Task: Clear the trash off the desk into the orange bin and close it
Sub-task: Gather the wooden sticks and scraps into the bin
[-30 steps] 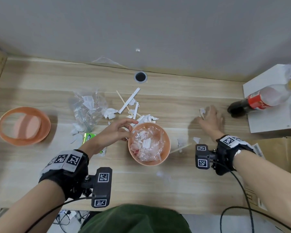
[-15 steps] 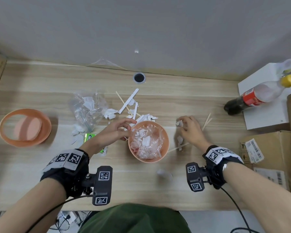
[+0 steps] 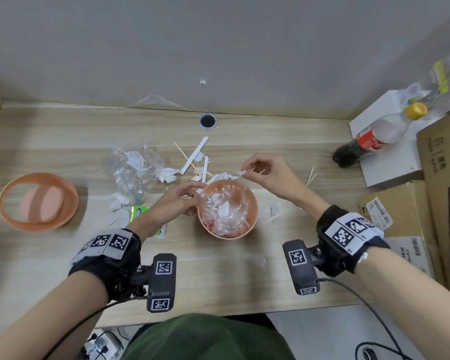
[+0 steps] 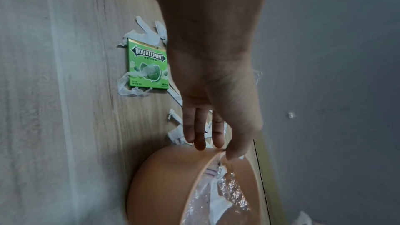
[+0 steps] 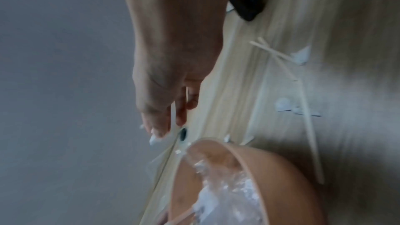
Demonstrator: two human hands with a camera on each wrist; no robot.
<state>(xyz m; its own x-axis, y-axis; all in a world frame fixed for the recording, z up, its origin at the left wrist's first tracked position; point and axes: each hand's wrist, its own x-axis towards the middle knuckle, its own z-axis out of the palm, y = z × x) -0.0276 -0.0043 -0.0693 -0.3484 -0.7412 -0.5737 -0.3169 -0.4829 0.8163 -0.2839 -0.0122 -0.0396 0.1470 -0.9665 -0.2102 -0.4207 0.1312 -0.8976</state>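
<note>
The orange bin [image 3: 252,219] stands mid-desk, holding clear plastic and white scraps. My left hand [image 3: 185,196] grips its left rim, thumb inside and fingers outside [image 4: 200,141]. My right hand [image 3: 255,170] hovers just above the bin's far rim and pinches a small white paper scrap [image 3: 240,173], also seen at the fingertips [image 5: 152,139]. The orange lid [image 3: 38,202] lies at the desk's left. White paper scraps [image 3: 168,174], a crumpled clear bag [image 3: 133,175], wooden sticks [image 3: 311,175] and a green gum pack [image 4: 148,64] lie around.
A cola bottle [image 3: 374,139] lies on a white box [image 3: 390,162] at the right, with cardboard boxes [image 3: 405,214] beside it. A cable hole [image 3: 207,121] sits near the wall. More scraps [image 3: 256,261] lie near the front edge.
My right hand has lifted off the desk to the right of the bin with a scrap and moved left, above the bin's far rim. The left hand stays on the rim.
</note>
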